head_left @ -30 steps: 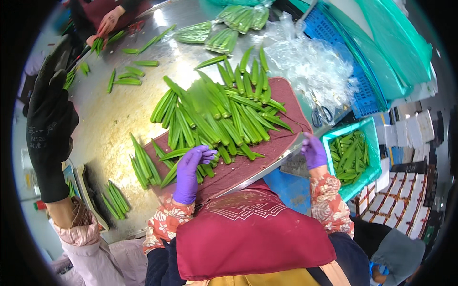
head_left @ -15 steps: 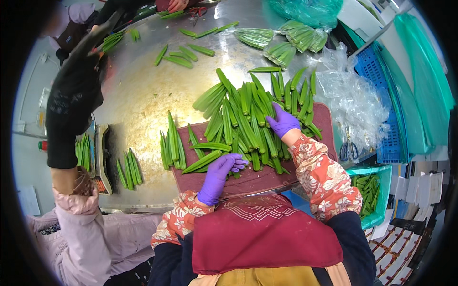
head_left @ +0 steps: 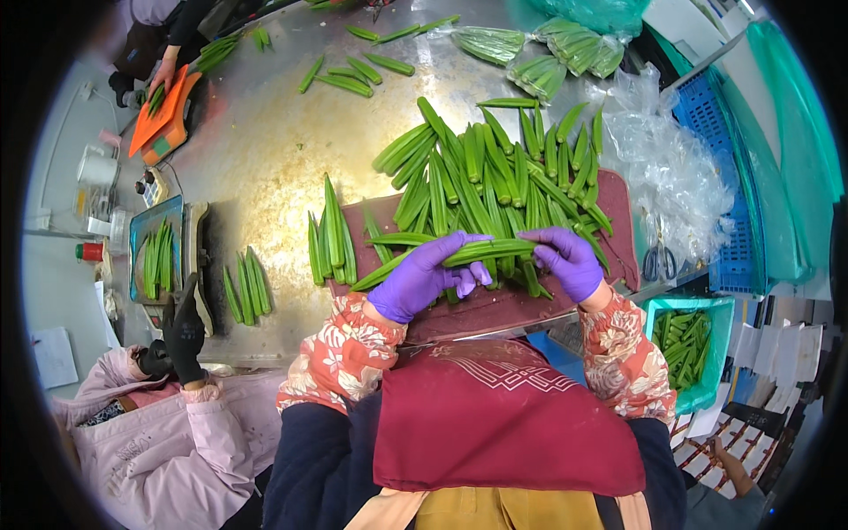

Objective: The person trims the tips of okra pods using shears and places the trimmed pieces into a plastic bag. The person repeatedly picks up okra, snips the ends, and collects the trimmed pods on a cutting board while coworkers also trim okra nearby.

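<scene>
My left hand [head_left: 413,281], in a purple glove, is closed around a few long green okra pods [head_left: 488,253] lying crosswise in front of me. Opposite it, my right hand [head_left: 571,262], gloved the same way, pinches the other end of these pods between thumb and fingers. Just beyond both hands a large loose pile of okra [head_left: 477,177] spreads over a dark red cloth [head_left: 618,199] and the metal table. A small row of okra pods [head_left: 331,237] lies left of the pile, partly on the cloth's edge.
Left stands a scale [head_left: 181,212] bearing okra, beside a co-worker's black-gloved hand [head_left: 184,331]. Another person's hand [head_left: 162,75] holds okra over an orange tray [head_left: 168,115]. Bagged okra [head_left: 579,49], clear plastic bags [head_left: 671,159], scissors [head_left: 658,261] and a green-lined okra bin [head_left: 717,322] are rightward.
My right hand has left the pile's right side and joined my left hand at the okra pods, now raised between them. The co-worker's black-gloved hand has dropped from over the table to beside the scale.
</scene>
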`<action>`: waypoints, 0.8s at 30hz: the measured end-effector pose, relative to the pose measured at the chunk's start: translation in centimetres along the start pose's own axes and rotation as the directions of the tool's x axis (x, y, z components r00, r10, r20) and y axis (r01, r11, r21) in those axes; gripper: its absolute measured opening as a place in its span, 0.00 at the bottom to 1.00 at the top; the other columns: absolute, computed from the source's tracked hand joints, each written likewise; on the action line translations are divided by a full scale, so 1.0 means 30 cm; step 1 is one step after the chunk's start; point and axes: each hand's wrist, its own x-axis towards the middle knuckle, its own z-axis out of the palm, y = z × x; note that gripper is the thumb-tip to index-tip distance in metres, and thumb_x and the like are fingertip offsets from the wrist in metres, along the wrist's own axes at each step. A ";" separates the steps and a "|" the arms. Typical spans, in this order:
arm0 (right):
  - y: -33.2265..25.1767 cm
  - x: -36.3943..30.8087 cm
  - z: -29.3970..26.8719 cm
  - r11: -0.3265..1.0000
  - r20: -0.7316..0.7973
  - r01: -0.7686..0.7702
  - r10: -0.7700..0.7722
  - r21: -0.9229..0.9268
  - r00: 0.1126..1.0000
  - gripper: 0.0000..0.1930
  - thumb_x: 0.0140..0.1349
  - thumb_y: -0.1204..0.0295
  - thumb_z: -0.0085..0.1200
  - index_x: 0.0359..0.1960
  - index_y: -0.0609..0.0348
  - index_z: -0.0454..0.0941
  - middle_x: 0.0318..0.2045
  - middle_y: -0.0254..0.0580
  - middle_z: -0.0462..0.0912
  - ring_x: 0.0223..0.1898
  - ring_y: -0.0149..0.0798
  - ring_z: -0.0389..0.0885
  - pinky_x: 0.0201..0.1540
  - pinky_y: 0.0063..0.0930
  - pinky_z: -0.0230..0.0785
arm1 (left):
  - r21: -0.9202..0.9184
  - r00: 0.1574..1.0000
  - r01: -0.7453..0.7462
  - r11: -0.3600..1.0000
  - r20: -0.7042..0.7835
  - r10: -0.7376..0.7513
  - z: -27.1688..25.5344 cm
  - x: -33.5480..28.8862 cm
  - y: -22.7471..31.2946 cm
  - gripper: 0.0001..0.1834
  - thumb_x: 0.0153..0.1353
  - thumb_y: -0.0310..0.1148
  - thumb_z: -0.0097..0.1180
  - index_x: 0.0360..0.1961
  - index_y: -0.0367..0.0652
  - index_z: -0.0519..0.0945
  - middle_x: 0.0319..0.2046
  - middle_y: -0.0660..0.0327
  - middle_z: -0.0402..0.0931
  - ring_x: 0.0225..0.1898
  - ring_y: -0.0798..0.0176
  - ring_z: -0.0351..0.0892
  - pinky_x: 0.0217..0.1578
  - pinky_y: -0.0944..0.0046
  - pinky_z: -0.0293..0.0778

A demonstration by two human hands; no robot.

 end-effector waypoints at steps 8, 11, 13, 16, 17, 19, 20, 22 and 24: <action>-0.106 -0.050 0.102 0.616 0.168 0.331 -0.308 -0.715 0.936 0.27 0.49 0.78 0.44 0.56 0.56 0.65 0.52 0.50 0.69 0.55 0.50 0.66 0.59 0.44 0.52 | 0.423 0.955 -0.123 0.898 -0.196 0.223 0.089 -0.018 -0.093 0.25 0.66 0.46 0.37 0.55 0.38 0.68 0.24 0.63 0.72 0.25 0.73 0.68 0.27 0.75 0.65; 0.114 -0.075 0.015 0.496 -0.272 -0.186 -0.107 -0.848 0.956 0.29 0.52 0.73 0.45 0.60 0.60 0.59 0.60 0.53 0.60 0.62 0.51 0.57 0.62 0.49 0.46 | 0.304 0.952 -0.073 0.950 -0.262 0.157 0.098 -0.052 -0.067 0.26 0.67 0.46 0.36 0.56 0.36 0.66 0.24 0.63 0.71 0.25 0.73 0.68 0.28 0.74 0.65; 0.073 -0.093 -0.072 0.455 -0.421 -0.272 -0.268 -0.848 0.866 0.26 0.56 0.75 0.46 0.59 0.62 0.61 0.57 0.54 0.64 0.61 0.48 0.60 0.61 0.36 0.51 | 0.297 0.949 -0.089 0.951 -0.264 0.171 0.108 -0.066 -0.051 0.26 0.67 0.46 0.36 0.56 0.36 0.66 0.25 0.62 0.71 0.25 0.72 0.69 0.29 0.74 0.66; 0.084 -0.126 -0.059 0.936 -0.386 0.002 -0.147 -0.352 0.911 0.19 0.60 0.71 0.46 0.53 0.63 0.68 0.51 0.50 0.72 0.52 0.43 0.72 0.55 0.36 0.60 | 0.146 0.969 -0.098 0.984 -0.212 0.128 0.113 -0.067 -0.051 0.25 0.67 0.46 0.35 0.54 0.35 0.67 0.26 0.61 0.72 0.26 0.70 0.70 0.30 0.72 0.67; 0.077 -0.136 -0.022 0.972 -0.306 -0.038 -0.036 -0.234 0.951 0.15 0.62 0.70 0.47 0.48 0.64 0.72 0.43 0.44 0.78 0.42 0.38 0.77 0.48 0.26 0.67 | 0.052 0.976 -0.089 0.995 -0.194 0.098 0.109 -0.065 -0.060 0.25 0.67 0.45 0.35 0.53 0.35 0.67 0.26 0.60 0.72 0.26 0.70 0.70 0.31 0.71 0.67; 0.048 -0.126 0.058 0.980 -0.185 -0.099 0.132 0.175 0.974 0.16 0.63 0.68 0.47 0.49 0.64 0.72 0.41 0.42 0.78 0.41 0.34 0.77 0.45 0.24 0.68 | -0.062 0.986 -0.075 0.995 -0.157 0.065 0.107 -0.059 -0.069 0.23 0.67 0.45 0.34 0.50 0.36 0.69 0.27 0.58 0.73 0.26 0.69 0.71 0.31 0.70 0.68; 0.036 -0.118 0.089 0.919 -0.099 -0.145 0.194 0.367 0.976 0.16 0.63 0.68 0.47 0.49 0.64 0.71 0.40 0.41 0.78 0.40 0.32 0.77 0.44 0.24 0.68 | -0.086 0.988 -0.072 0.994 -0.142 0.059 0.107 -0.058 -0.071 0.23 0.67 0.45 0.34 0.48 0.36 0.70 0.28 0.58 0.74 0.27 0.68 0.71 0.31 0.70 0.68; 0.000 -0.094 0.134 0.793 -0.077 -0.184 0.278 0.581 0.957 0.17 0.63 0.66 0.48 0.49 0.64 0.71 0.35 0.37 0.78 0.36 0.29 0.76 0.39 0.20 0.68 | -0.104 0.992 -0.056 0.993 -0.120 0.043 0.107 -0.066 -0.074 0.21 0.67 0.44 0.34 0.44 0.36 0.70 0.29 0.56 0.75 0.27 0.68 0.71 0.32 0.69 0.68; -0.003 -0.077 0.141 0.677 -0.034 -0.185 0.296 0.712 0.955 0.18 0.63 0.65 0.48 0.49 0.64 0.71 0.31 0.34 0.77 0.32 0.26 0.74 0.35 0.18 0.66 | -0.094 0.995 -0.034 0.995 -0.095 0.025 0.113 -0.069 -0.079 0.21 0.67 0.43 0.33 0.41 0.36 0.71 0.31 0.55 0.75 0.28 0.67 0.72 0.32 0.69 0.68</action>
